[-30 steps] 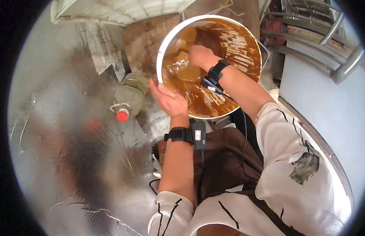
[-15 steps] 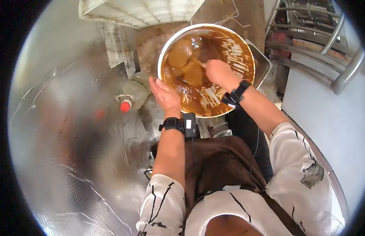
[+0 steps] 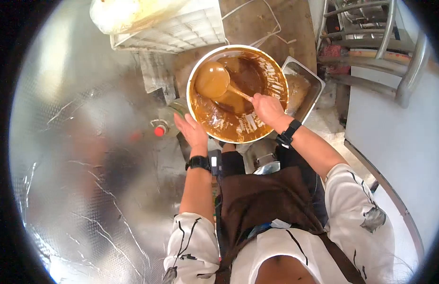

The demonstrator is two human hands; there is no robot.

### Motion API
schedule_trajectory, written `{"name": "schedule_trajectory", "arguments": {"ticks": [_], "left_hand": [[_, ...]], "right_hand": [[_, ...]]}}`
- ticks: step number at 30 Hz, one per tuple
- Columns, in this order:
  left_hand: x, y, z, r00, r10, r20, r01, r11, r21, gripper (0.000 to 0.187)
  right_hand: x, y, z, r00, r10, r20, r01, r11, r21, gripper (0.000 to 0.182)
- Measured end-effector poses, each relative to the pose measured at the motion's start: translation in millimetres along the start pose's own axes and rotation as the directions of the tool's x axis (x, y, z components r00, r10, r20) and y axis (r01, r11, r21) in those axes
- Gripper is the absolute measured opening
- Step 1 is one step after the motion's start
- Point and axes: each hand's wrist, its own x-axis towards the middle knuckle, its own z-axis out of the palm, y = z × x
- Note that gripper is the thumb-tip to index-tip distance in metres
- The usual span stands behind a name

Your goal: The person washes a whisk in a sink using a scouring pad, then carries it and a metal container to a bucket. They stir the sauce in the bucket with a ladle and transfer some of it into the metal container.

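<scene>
My right hand [image 3: 269,111] is closed round the handle of a ladle [image 3: 239,93] at the right front of a round white-rimmed bucket [image 3: 189,87]. The ladle's bowl, full of smooth brown liquid [image 3: 212,80], is over the left part of the bucket. Dark brown sauce [image 3: 250,78] covers the bottom, with streaks up the inner wall. My left hand [image 3: 193,135] rests at the bucket's lower left outer side, fingers stretched and holding nothing. Just left of it is a clear plastic bottle with a red cap [image 3: 159,130], partly hidden by the bucket and that hand.
Behind the bucket stands a white plastic crate [image 3: 172,38] with a filled plastic bag [image 3: 134,14] on top. A metal tray [image 3: 315,92] lies partly under the bucket's right side. Metal tube rails [image 3: 371,66] stand at far right. A metal pot [image 3: 261,154] is below the bucket.
The right hand has drawn back from over the bucket's middle to its right front rim, and the ladle's full bowl shows more clearly. The view has shifted, showing more of the crate, bag and tray.
</scene>
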Motion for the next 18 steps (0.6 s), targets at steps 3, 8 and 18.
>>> {"name": "schedule_trajectory", "arguments": {"ticks": [3, 8, 18], "left_hand": [[-27.3, -9.4, -11.8, 0.999, 0.035, 0.022, -0.036, 0.999, 0.022, 0.057], [-70.9, -16.3, -28.9, 0.998, 0.019, 0.061, -0.024, 0.997, 0.080, 0.057], [-127.4, 6.9, -56.7, 0.981, -0.086, 0.173, 0.055, 0.983, 0.175, 0.055]], "right_hand": [[-6.6, 5.6, -6.0, 0.998, -0.027, -0.048, 0.030, 0.998, 0.054, 0.026], [-26.7, 18.1, -21.9, 0.990, -0.058, -0.129, 0.071, 0.992, 0.100, 0.030], [-77.5, 19.9, -73.8, 0.943, -0.115, -0.311, 0.186, 0.960, 0.211, 0.031]]}}
